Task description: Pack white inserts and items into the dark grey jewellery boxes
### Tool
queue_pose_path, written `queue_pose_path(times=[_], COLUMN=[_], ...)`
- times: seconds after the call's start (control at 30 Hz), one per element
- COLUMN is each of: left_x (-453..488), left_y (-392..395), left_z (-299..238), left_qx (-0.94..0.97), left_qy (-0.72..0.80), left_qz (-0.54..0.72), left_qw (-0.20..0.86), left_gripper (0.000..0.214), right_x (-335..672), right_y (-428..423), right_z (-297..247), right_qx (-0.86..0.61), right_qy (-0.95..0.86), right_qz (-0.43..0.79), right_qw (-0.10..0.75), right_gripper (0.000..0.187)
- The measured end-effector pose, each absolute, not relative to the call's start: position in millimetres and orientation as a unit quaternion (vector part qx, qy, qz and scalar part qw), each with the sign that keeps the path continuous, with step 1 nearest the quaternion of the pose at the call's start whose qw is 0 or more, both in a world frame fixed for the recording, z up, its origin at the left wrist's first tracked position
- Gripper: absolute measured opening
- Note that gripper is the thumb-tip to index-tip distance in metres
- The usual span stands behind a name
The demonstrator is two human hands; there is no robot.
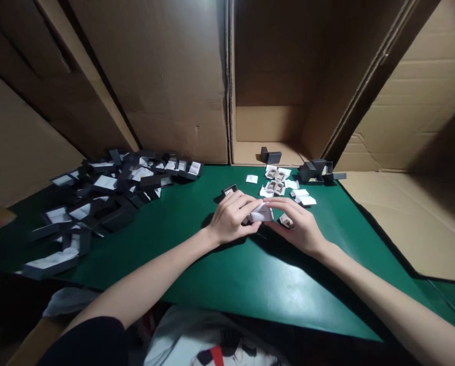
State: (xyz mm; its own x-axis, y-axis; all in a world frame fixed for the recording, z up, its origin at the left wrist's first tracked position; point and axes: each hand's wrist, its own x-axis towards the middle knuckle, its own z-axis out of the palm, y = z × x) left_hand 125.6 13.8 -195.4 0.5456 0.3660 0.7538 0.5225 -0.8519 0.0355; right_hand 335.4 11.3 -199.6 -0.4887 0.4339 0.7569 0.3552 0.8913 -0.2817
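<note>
**White folded piece (261, 213) in a two-handed hold**

The left hand (232, 217) grips the piece's left side between thumb and fingers; the right hand (299, 226) curves its fingers about the right side. Below the piece: green table (219, 274). Well to its left: heaped dark boxes (118, 212). Beyond it: small white trays (271, 173) with brown centres.

Glossy green tabletop (219, 284), white glare (296, 300) near its front, brown cardboard walls (166, 76) behind
</note>
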Motion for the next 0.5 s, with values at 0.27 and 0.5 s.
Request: queue_pose_path(times=[0.27,0.5], left_x=[124,108], left_y=[15,32], left_z=[-198,-197], left_qx=[-0.884,-0.745], left_qy=[-0.230,-0.370], left_qz=[-0.403,-0.552], left_qw=[0.053,0.048], left_gripper=[0.037,0.026], right_x=[335,342], right_y=[8,14], right_z=[-198,-201], right_qx=[-0.224,-0.257], right_qy=[-0.871,-0.866], right_qz=[0.020,0.017], right_qw=[0.437,0.428], right_gripper=[0.029,0.027])
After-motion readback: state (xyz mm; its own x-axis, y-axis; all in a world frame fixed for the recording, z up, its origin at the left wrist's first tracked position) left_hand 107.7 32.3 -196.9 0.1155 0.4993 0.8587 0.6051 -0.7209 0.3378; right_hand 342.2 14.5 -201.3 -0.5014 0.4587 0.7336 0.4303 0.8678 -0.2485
